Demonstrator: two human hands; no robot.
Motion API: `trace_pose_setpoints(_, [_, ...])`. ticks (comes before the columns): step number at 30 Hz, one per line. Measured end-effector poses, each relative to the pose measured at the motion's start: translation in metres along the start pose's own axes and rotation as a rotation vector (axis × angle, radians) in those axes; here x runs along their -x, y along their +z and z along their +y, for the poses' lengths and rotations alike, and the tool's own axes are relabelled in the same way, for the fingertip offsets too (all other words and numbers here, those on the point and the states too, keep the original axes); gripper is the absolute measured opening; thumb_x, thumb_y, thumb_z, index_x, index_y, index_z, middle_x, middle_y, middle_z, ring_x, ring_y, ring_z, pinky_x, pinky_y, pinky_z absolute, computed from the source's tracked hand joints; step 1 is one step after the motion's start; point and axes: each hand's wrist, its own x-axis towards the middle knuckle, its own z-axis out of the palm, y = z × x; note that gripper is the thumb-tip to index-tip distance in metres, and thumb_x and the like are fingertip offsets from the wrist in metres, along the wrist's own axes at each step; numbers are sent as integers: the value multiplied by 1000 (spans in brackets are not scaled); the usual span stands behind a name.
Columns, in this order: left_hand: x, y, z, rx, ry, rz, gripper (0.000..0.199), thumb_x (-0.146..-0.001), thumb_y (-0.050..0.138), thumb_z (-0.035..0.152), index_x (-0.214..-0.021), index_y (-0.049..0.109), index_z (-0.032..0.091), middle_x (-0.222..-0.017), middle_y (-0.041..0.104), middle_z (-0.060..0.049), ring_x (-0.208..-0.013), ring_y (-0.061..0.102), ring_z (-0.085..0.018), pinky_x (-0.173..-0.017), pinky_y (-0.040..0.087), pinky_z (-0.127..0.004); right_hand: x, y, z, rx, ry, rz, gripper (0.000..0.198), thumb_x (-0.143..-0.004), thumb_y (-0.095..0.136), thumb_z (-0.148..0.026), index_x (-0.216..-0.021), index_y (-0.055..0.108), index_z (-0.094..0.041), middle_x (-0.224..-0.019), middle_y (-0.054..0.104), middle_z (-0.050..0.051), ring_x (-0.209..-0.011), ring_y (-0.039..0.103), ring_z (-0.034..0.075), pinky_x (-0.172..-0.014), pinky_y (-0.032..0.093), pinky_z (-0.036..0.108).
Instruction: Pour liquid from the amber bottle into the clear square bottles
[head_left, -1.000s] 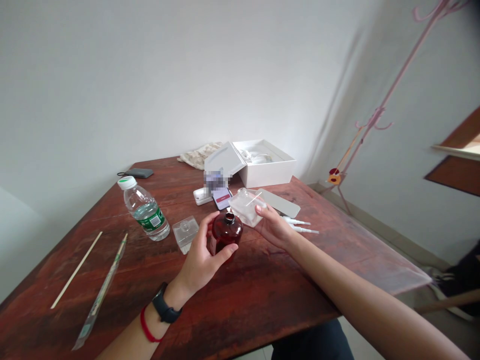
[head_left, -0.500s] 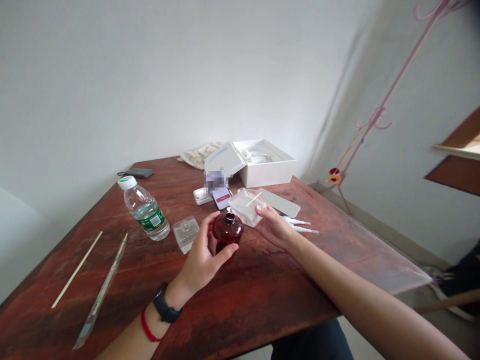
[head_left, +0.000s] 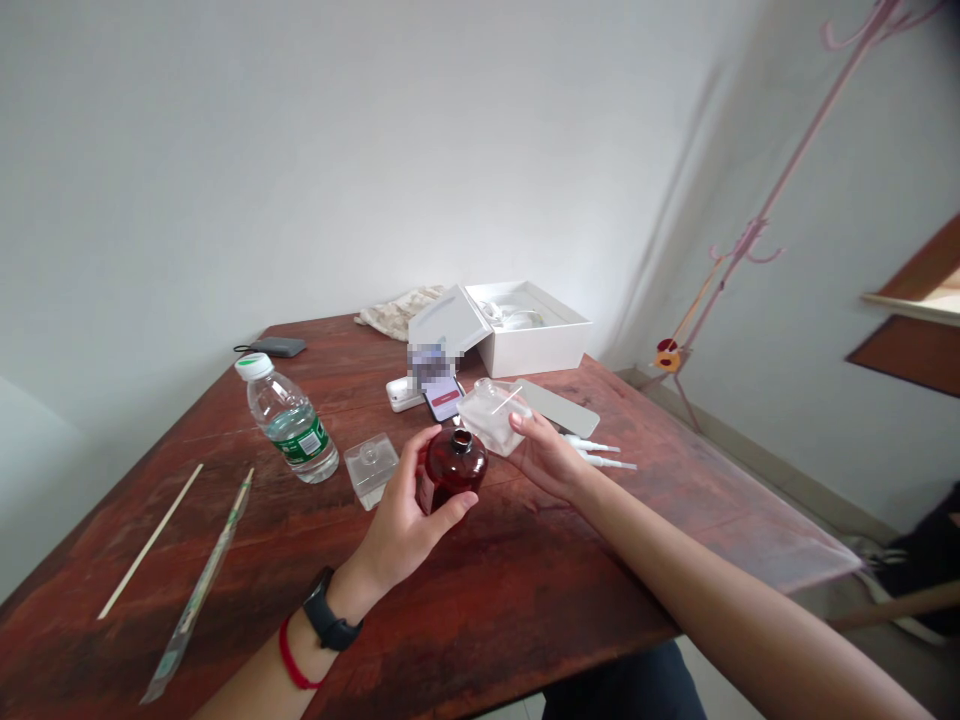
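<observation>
- I hold the brown-red bottle (head_left: 459, 465) above or on the table (head_left: 525, 620); its base is hidden, so I cannot tell which.
- My left hand (head_left: 401, 525) has its fingers curled round that bottle, covering much of its side.
- My right hand (head_left: 544, 455) grips a clear container (head_left: 487, 415) just beside the open neck, thumb on top, the other fingers mostly out of sight.
- A thin white streak crosses that container; I cannot tell what it is.
- Behind, the phone (head_left: 445, 402) has its upper part pixelated.
- My right hand partly covers white slim-tipped pieces (head_left: 604, 460).
- The open white box (head_left: 536, 345) holds pale contents, hard to make out.
- The pink rack (head_left: 795, 165) is cut off above.
</observation>
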Motion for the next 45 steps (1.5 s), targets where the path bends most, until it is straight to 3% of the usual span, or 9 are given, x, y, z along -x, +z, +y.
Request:
trace_pose_setpoints(8, [0,-2,-1,-46,-6,4,72,-90,83,43,-150,48,27,-144,65,-12,-126,69,-34,-101,62,-44,0,-1,0,18,-1,0,47,-80,90,-44,-122,75,-27,-120,83,6,-112,77,32,-104,58,46])
trace_pose_setpoints(17, [-2,-6,-3,-124,57,18,70,-93,81,42,-152,48,26,-146,66,-12,-129,67,-33,-120,48,-52,0,0,0,2,-1,-5,47,-80,90,-43,-121,75,-26,-122,82,7,-111,77,31,-102,58,44])
trace_pose_setpoints(27, [-3,-7,-7,-191,138,12,74,-90,87,45,-152,51,29,-149,63,-13,-133,64,-35,-122,46,-53,-1,-1,1,13,2,0,47,-80,91,-43,-121,76,-27,-119,82,6,-109,77,30,-101,59,44])
trace_pose_setpoints(38, [0,-10,-5,-288,224,-49,83,-86,90,55,-156,50,33,-143,61,-12,-133,62,-35,-113,52,-48,0,0,0,2,-7,-8,42,-81,91,-41,-118,78,-27,-123,81,5,-113,75,28,-104,57,42])
trace_pose_setpoints(45, [-1,-8,-9,-278,277,-41,83,-87,87,59,-156,48,31,-152,58,-13,-141,59,-36,-121,48,-51,0,0,0,7,-16,-1,49,-79,92,-44,-121,77,-26,-118,82,5,-107,76,28,-98,60,41])
